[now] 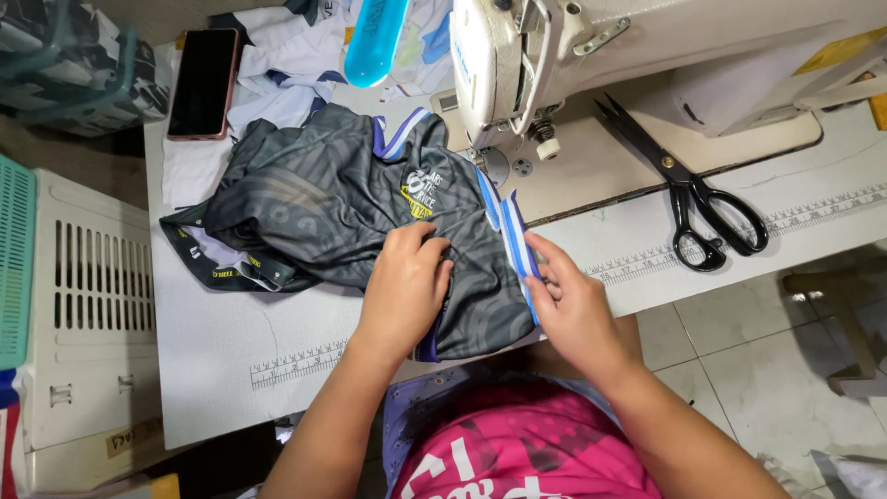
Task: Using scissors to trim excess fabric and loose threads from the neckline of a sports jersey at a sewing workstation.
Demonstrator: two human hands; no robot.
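A dark grey patterned garment (342, 203) is spread on the white sewing table (231, 342), its near end lying under both hands. The left hand (407, 286) is laid palm-down on the cloth, fingers curled loosely and pressing it flat; nothing is pinched in it. Just to the right of that hand, the right hand (571, 310) is set against the garment's right edge, where a blue-and-white striped trim (514, 242) runs; the trim is held down by its extended fingertips (545, 251), and whether anything is gripped underneath cannot be told.

Beyond the right hand's fingertips, the trim leads up toward the needle area of the cream sewing machine (517, 65), close by. Well to the right of the right hand, black scissors (688, 194) are lying open on the table, apart from the cloth. Between them and the hand a bare strip of table with a printed ruler is left free. Left of the left hand the garment bunches up, and past it open table surface runs to the left edge. A black phone (203, 81) rests far beyond the left hand, near a white slatted crate (83, 277).
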